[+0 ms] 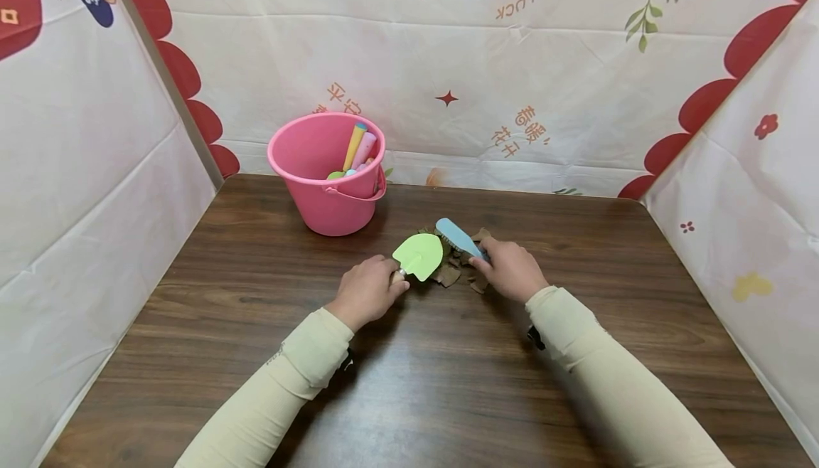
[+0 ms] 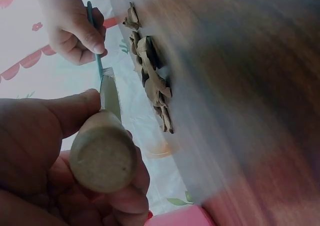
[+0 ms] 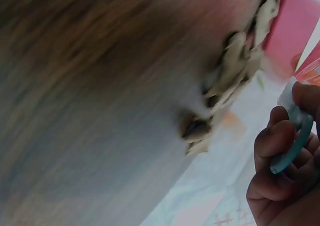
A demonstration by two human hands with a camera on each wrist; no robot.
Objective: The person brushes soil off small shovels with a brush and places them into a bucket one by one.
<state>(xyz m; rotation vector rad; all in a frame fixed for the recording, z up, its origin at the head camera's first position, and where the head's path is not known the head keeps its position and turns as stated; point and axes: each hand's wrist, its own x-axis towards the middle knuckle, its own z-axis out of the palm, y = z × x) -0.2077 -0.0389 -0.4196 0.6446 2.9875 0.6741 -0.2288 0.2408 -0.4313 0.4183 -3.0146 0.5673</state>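
My left hand (image 1: pixel 366 290) grips the wooden handle (image 2: pixel 105 151) of a small trowel (image 1: pixel 419 254) with a light green blade. In my right hand (image 1: pixel 510 269) is a blue-backed brush (image 1: pixel 457 235), its bristles facing down and left toward the trowel blade. Brown dry leaf pieces (image 1: pixel 448 275) lie on the table under and around the two tools. The right wrist view shows the leaves (image 3: pixel 232 70) on the table beside the right hand (image 3: pixel 280 171), whose fingers curl round the blue brush handle (image 3: pixel 292 153). The trowel blade hides some of the leaves.
A pink bucket (image 1: pixel 333 205) stands at the table's back left, holding several colourful-handled tools (image 1: pixel 355 146). Its handle hangs down on the right side. Printed white cloth (image 1: pixel 441 62) walls off the back and both sides of the dark wooden table (image 1: pixel 435 383).
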